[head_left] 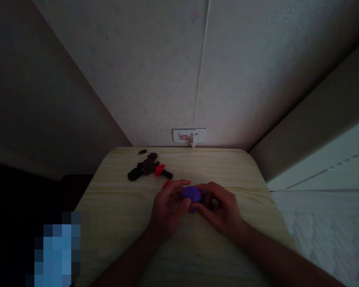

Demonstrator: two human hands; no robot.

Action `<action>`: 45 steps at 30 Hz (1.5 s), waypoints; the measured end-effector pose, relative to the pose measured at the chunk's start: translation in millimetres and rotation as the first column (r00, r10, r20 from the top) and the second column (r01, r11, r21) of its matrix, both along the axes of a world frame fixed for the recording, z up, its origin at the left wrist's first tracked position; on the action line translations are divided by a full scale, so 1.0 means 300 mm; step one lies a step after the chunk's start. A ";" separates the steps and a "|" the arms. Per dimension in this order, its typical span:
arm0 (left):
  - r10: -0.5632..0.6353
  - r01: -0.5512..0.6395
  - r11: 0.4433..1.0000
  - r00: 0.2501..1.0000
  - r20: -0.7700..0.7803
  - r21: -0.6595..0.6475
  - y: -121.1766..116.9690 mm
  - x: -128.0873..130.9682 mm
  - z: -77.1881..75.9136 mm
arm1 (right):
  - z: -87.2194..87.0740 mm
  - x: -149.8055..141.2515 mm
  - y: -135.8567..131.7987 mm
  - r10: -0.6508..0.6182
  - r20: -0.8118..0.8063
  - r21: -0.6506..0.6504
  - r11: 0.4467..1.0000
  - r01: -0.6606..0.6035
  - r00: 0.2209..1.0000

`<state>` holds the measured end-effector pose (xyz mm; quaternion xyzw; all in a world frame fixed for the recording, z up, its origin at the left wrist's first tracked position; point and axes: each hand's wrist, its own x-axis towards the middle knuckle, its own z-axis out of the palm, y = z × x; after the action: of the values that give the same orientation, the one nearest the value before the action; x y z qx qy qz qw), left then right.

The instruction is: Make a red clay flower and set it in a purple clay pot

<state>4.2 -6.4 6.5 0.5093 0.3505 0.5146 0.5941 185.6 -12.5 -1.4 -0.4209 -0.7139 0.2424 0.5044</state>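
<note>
Between my two hands, above the wooden tabletop, is a rounded purple lump of what looks like modelling clay (192,193). My left hand (168,207) is closed on its left side, the thumb pressing near its lower edge. From the right, my right hand (221,206) pinches it with thumb and fingers; a darker purple bit shows by those fingertips. Beyond my left hand lie a brown clay-like piece (149,164), a black rounded piece (135,173) and a red piece (159,170) against a short black one (167,174). A small red bit (166,184) peeks out behind my left fingers.
The pale wooden table (122,223) has rounded far corners and meets a papered wall. A wall socket (189,136) with a plug and a cable sits just above its far edge. White furniture (323,151) stands to the right, above quilted fabric (326,239). A pixelated blue patch covers the lower left.
</note>
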 end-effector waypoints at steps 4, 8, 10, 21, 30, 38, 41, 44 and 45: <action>0.023 -0.023 1.000 1.000 -0.018 -0.008 0.001 0.000 -0.003 | -0.010 0.000 -0.002 -0.004 0.000 -0.009 1.000 0.004 1.000; 0.033 -0.033 0.999 0.999 -0.019 -0.019 0.004 0.001 -0.007 | -0.014 0.003 -0.002 -0.004 0.010 0.001 1.000 0.004 1.000; 0.041 -0.042 0.998 0.999 -0.022 -0.038 0.006 0.002 -0.007 | -0.013 0.004 0.000 -0.006 0.019 0.000 1.000 0.006 1.000; 0.063 -0.065 0.998 0.994 -0.085 -0.016 0.027 0.005 0.008 | 0.017 0.021 0.011 0.031 0.008 -0.023 0.999 -0.031 0.999; 0.017 -0.014 1.000 0.986 -0.164 0.019 0.033 0.008 -0.006 | -0.016 0.016 0.030 0.014 0.019 0.004 1.000 -0.014 1.000; 0.062 -0.065 0.998 0.992 -0.106 -0.024 0.035 0.017 -0.020 | 0.002 0.014 0.023 -0.019 0.017 0.061 0.998 0.018 1.000; 0.047 -0.051 0.998 0.992 -0.117 -0.036 0.040 0.015 -0.019 | -0.011 0.017 0.020 -0.051 -0.009 -0.031 0.998 0.051 0.999; 0.043 -0.047 0.999 0.990 -0.135 -0.028 0.041 0.012 -0.015 | -0.021 0.020 0.020 -0.058 -0.024 -0.109 0.993 0.055 0.998; 0.048 -0.051 0.998 0.989 -0.142 -0.021 0.041 0.012 -0.013 | -0.022 0.021 0.020 -0.052 -0.018 -0.117 0.992 0.049 0.998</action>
<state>7.6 5.9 2.4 0.5282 0.4106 0.4873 0.5612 192.0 -6.4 -8.0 -0.4648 -0.6823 0.2751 0.4927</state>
